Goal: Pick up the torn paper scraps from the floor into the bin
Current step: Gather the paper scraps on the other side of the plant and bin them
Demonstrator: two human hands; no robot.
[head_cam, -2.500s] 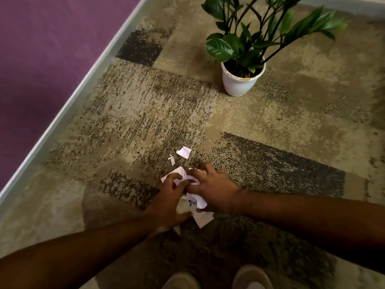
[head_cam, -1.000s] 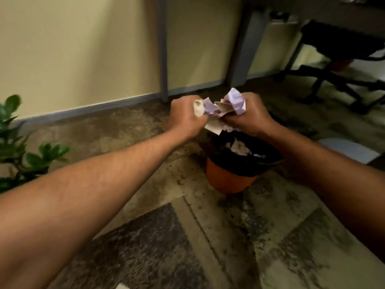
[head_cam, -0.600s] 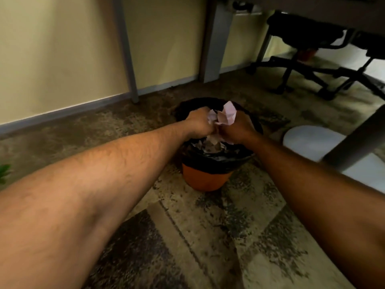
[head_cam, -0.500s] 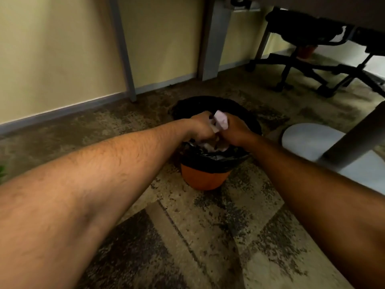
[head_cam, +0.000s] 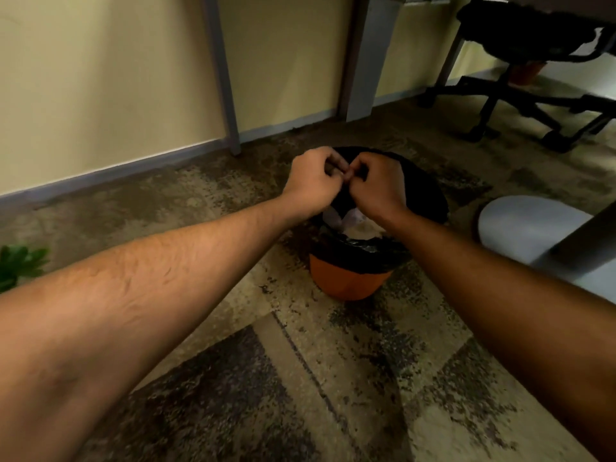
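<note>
Paper scraps point(head_cam: 355, 221), pale and crumpled, lie inside the bin point(head_cam: 350, 281) at the centre of the frame, showing in the gap below the two wrists; the bin is orange with a black liner point(head_cam: 360, 253) folded over its rim, and it stands on the mottled brown carpet point(head_cam: 333, 378); both hands hang over the bin's mouth, just above the scraps; the left hand point(head_cam: 311, 180) has its fingers curled inward with no paper visible in it; the right hand point(head_cam: 376, 181) is likewise curled into a loose fist and shows no paper; the knuckles of the two hands meet or nearly meet in the middle, and I cannot tell whether they actually touch; both forearms reach in from the lower corners of the frame; a yellow wall point(head_cam: 116, 78) with a grey skirting fills the upper left, crossed by a thin grey table leg point(head_cam: 221, 78); a wider grey post point(head_cam: 365, 55) stands at upper centre; an office chair point(head_cam: 533, 88) with a black wheeled base sits at the upper right; a round pale grey base plate point(head_cam: 520, 228) lies at the right edge, near the bin; green plant leaves point(head_cam: 18, 265) show at the left edge.
</note>
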